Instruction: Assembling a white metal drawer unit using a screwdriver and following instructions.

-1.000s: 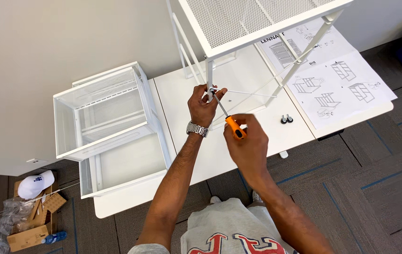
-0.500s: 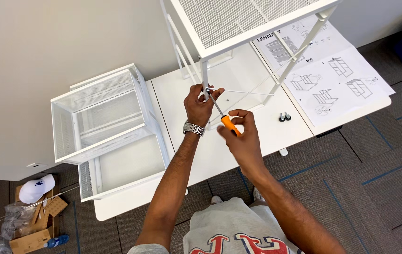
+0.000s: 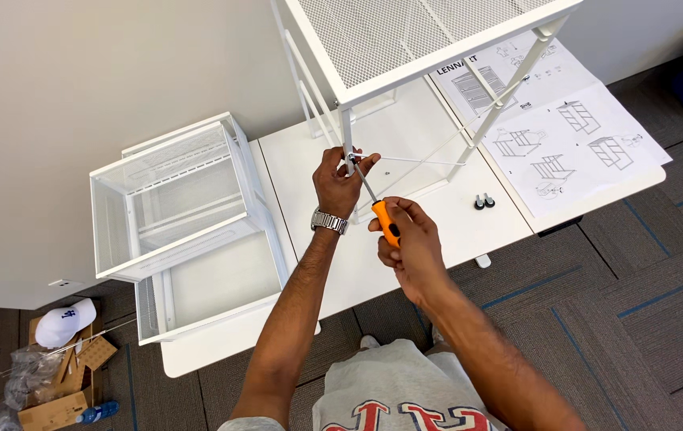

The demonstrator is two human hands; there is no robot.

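Note:
My left hand [image 3: 339, 181], with a metal watch on the wrist, grips the lower end of a white metal frame leg [image 3: 347, 132] and pinches a small fitting there. My right hand [image 3: 407, 243] is closed around the orange handle of a screwdriver [image 3: 384, 219]; its shaft runs up and left to the fitting at my left fingertips. The leg belongs to a white mesh-topped frame [image 3: 405, 36] standing on a white table [image 3: 437, 231].
Two white mesh drawers [image 3: 174, 199] sit stacked at the table's left. Unfolded instruction sheets [image 3: 565, 136] lie at the right, two small black casters [image 3: 483, 202] beside them. On the carpet at lower left lie a white cap [image 3: 66, 321], cardboard scraps and plastic wrap.
Both hands keep their grip at the leg. The view has shifted slightly, and my right hand has turned a little on the screwdriver handle.

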